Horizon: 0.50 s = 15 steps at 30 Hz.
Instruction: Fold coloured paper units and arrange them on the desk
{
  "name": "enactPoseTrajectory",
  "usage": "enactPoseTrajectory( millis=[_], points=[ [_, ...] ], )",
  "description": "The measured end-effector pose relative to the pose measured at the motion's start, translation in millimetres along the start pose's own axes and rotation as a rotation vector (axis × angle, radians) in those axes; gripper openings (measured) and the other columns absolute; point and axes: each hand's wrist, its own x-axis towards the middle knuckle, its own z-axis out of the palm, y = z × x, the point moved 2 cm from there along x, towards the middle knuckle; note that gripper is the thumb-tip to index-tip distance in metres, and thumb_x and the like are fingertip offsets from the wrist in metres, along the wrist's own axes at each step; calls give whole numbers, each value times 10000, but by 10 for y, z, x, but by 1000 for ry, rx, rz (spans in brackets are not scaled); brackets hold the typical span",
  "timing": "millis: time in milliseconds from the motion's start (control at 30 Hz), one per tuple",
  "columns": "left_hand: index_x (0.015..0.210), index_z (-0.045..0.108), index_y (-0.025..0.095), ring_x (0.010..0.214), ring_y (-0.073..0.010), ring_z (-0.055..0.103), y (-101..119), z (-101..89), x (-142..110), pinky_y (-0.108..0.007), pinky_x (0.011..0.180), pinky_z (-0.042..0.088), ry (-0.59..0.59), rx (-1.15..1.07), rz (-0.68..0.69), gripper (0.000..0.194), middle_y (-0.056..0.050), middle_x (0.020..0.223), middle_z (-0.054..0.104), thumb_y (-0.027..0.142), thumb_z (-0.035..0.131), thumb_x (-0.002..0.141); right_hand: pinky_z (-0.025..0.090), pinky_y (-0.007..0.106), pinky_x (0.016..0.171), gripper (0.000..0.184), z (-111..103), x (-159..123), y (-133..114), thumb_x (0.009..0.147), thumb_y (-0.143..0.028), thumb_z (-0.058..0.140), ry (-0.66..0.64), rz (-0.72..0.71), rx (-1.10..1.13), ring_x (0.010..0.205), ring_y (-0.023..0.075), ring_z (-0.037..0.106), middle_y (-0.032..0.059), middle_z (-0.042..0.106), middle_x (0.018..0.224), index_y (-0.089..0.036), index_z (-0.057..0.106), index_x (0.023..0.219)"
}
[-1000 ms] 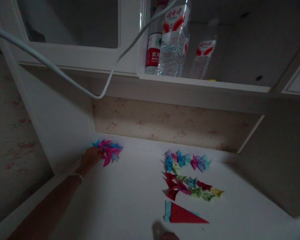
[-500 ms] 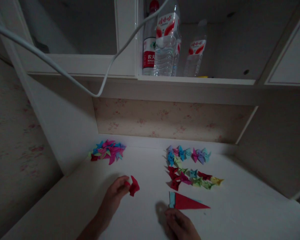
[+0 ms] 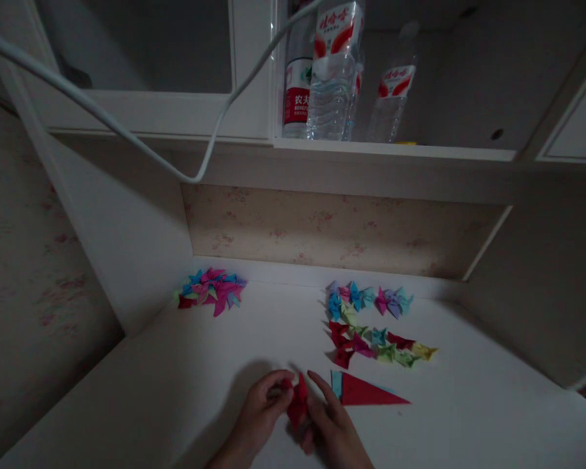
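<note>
Red paper [image 3: 299,398] has moved farther from the desk's [image 3: 449,433] back edge; left hand [image 3: 260,410] pinches it; right hand [image 3: 336,426] touches it (grip unclear); light pressure best spares its folds.

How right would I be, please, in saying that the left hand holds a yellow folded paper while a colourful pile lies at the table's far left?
Only the colour is wrong: the head view shows the left hand holding a red folded paper, not yellow. The pile does lie at the far left of the table.
</note>
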Motion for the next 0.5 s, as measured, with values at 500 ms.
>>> enactPoseTrajectory(
  millis=[500],
  points=[
    [1113, 652, 201, 964, -239, 608, 28, -7, -72, -310, 811, 482, -143, -55, 26, 379, -87, 1089, 675, 277, 695, 744, 387, 230, 490, 390, -49, -18, -69, 822, -479, 623, 33, -73, 95, 484, 116, 548, 11, 645, 596, -160, 621, 1045]
  ],
)
